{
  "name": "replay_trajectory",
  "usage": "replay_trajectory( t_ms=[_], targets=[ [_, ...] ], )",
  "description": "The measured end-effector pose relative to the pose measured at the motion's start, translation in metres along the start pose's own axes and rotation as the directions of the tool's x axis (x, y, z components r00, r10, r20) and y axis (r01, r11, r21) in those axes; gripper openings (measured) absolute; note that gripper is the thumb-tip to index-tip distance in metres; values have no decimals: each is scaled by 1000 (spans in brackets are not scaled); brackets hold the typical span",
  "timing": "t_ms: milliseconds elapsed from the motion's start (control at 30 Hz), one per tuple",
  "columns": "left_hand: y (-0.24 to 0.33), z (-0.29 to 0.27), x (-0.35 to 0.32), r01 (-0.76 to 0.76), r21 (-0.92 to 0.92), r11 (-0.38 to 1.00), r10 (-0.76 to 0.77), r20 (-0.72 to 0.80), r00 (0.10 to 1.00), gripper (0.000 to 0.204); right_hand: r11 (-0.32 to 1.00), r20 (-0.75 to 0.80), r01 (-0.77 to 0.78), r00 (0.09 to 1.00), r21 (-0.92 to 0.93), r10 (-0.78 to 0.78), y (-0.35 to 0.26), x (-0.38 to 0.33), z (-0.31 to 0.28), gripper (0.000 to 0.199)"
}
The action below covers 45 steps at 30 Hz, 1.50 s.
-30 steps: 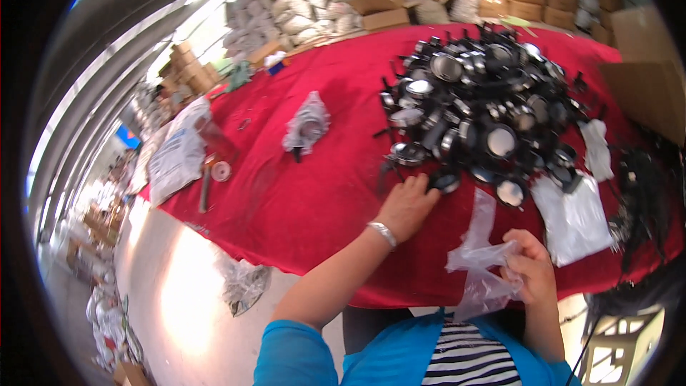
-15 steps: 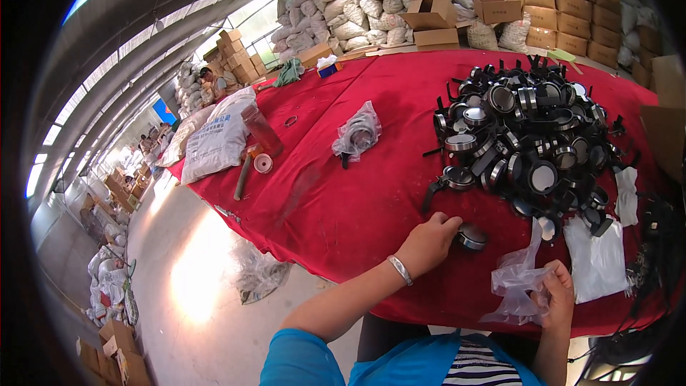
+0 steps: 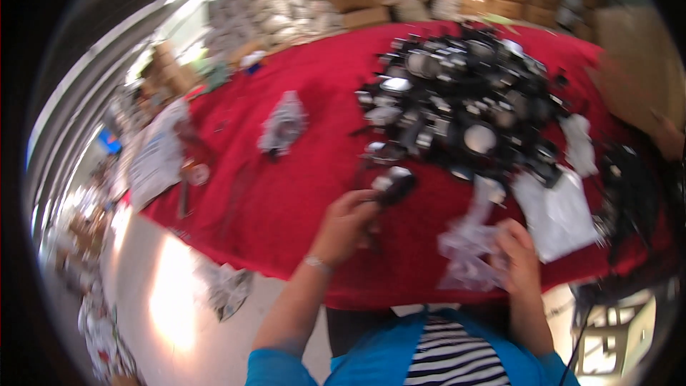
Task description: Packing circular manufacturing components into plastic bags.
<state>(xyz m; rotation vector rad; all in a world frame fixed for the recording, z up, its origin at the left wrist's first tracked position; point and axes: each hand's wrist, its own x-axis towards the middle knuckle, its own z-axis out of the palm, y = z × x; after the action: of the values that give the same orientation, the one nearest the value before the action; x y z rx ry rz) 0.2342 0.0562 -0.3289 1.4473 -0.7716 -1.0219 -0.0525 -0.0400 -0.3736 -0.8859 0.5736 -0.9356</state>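
Note:
My left hand [image 3: 341,230] is closed on one end of a round silver-and-black piece [image 3: 395,187], held over the red cloth in front of the pile. Motion blur hides its finer detail. My right hand [image 3: 519,254] pinches a crumpled clear plastic bag [image 3: 464,249], which hangs to the left of the fingers. Beyond both hands lies a big heap of similar round pieces [image 3: 480,140] with black straps or handles. One such piece in a clear bag [image 3: 284,125] rests by itself to the left. Flat white plastic bags [image 3: 559,216] lie beside my right hand.
Red cloth [image 3: 321,164] covers the table. A white sack [image 3: 158,157] and a pink roll [image 3: 196,174] are at its left end. Black straps [image 3: 630,189] lie at the right, near a cardboard box [image 3: 632,64]. Another person's hand [image 3: 669,137] shows at the right edge.
My left hand has lifted the round piece off the cloth, its face now tipped up. The right hand still grips the clear bag. The whole view has shifted and blurred.

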Motion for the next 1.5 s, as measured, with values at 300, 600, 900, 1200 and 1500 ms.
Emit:
replay_trajectory(
  t_ms=[300, 600, 900, 1200, 1500],
  targets=[
    [0, 34, -32, -31, -360, 932, 210, 471, 857, 41, 979, 172, -65, 985, 195, 31, -2, 9, 6, 7],
    [-2, 56, -39, -2, -21, 1000, 12, 496, 868, 36, 993, 142, 34, 989, 111, -50, 3, 1, 12, 10],
    [-21, 77, -31, -528, 451, 720, 468, 245, 849, 34, 561, 537, 627, 771, -541, -343, 14, -11, 45, 10],
    [-33, 71, -24, -132, 31, 991, 126, 156, 980, 23, 568, 768, 730, 591, -380, -247, -5, -25, 48, 7],
    [-7, 67, -39, -143, -44, 989, 149, 403, 903, 31, 814, 151, 376, 926, -443, -346, -31, -3, 18, 27]
  ],
)
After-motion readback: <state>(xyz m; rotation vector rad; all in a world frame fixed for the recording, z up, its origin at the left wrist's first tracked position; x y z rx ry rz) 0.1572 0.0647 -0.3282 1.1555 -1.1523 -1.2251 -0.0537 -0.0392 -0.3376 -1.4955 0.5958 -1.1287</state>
